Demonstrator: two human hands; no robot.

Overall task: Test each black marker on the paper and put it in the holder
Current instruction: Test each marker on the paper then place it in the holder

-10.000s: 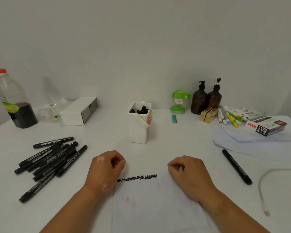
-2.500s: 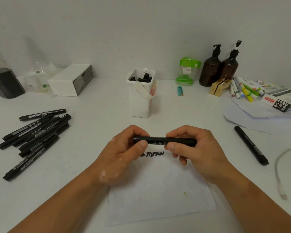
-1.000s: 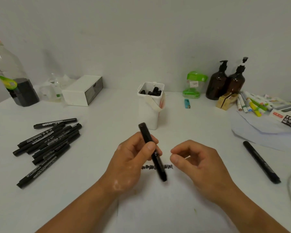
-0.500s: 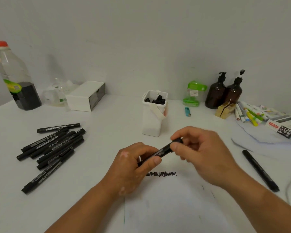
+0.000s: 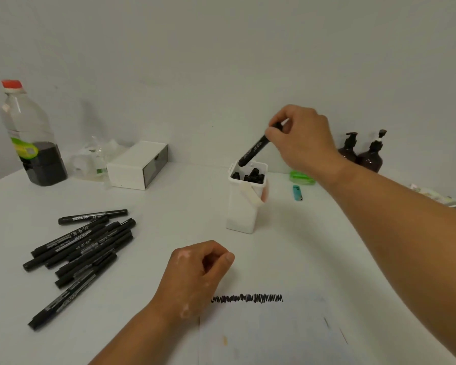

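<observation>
Right hand (image 5: 300,138): pinches a black marker (image 5: 254,150) by its upper end, tilted so the lower tip aims into the holder's mouth.
Holder (image 5: 244,209): mid-table toward the far edge, markers already standing inside.
Left hand (image 5: 198,272): fingers curled under, apparently empty, resting by the paper (image 5: 269,333), probably waiting to take the next marker.
Waiting pile (image 5: 82,248): towards the table's left edge, within easy reach of the left hand.

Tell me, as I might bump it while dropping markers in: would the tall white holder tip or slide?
The holder looks tall on a narrow base, so a knock near its rim could probably tip it. The markers standing inside likely add steadying weight. Pushed low, it may rather slide on the smooth table.
</observation>
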